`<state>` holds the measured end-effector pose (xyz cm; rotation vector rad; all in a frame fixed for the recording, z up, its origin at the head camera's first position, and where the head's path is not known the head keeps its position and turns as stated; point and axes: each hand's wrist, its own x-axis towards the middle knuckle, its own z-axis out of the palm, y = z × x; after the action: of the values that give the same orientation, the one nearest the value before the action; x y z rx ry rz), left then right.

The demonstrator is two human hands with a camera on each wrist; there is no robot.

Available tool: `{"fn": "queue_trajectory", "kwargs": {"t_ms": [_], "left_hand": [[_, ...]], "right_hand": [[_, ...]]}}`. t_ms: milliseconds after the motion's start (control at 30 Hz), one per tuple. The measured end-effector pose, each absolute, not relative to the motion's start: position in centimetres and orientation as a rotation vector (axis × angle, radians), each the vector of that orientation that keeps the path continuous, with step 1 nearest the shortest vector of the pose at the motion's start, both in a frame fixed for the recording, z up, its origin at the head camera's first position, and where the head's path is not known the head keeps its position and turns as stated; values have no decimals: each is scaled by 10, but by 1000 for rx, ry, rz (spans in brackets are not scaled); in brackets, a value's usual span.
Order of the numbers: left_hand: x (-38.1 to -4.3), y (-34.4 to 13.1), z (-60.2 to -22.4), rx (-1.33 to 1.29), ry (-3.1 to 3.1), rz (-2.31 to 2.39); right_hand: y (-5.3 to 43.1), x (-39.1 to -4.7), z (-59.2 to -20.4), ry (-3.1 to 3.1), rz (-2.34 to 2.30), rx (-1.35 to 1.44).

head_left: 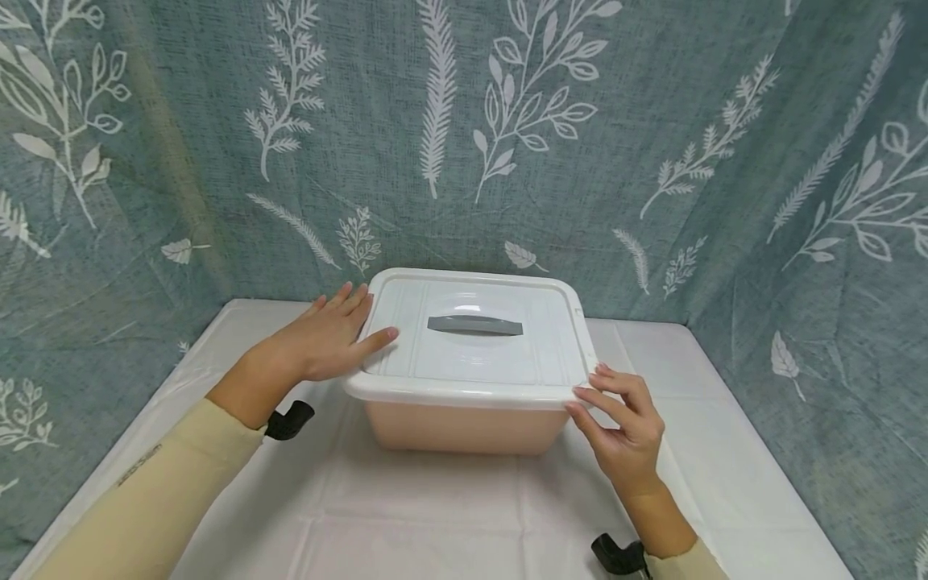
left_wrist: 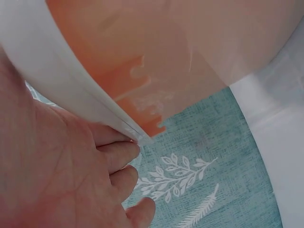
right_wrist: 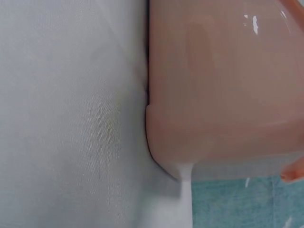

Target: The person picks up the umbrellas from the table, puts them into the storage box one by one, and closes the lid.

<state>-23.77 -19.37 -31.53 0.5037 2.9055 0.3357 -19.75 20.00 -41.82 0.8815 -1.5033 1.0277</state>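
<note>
A lidded storage bin [head_left: 464, 428] with a pale pink body stands on the white-covered table. Its white lid [head_left: 500, 362] lies over the top and carries a grey handle [head_left: 474, 325]. My left hand [head_left: 329, 334] rests at the lid's left edge, fingers straight along the side and thumb over the top. In the left wrist view, my left palm [left_wrist: 57, 161] lies against the white rim [left_wrist: 71, 80]. At the front right corner, my right hand [head_left: 627, 423] holds the lid's edge between bent fingers and thumb. The right wrist view shows the bin's side [right_wrist: 223, 85] and a fingertip [right_wrist: 293, 171].
The white cloth [head_left: 413, 515] covers the table under the bin. A blue-green curtain [head_left: 377, 97] with white leaf prints hangs close behind the bin and along both sides. Black wrist mounts [head_left: 290, 420] sit at both wrists.
</note>
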Motion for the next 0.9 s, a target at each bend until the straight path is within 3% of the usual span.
{"fn": "queue_trajectory", "kwargs": {"t_ms": [633,900], "left_hand": [[-240,-212,-326,582,2952,635],[-245,-239,-334,493,3059,707]], "right_hand": [[206,-199,-412,-1502,1051,941],[228,-215,-393,-1572,1045,767]]}}
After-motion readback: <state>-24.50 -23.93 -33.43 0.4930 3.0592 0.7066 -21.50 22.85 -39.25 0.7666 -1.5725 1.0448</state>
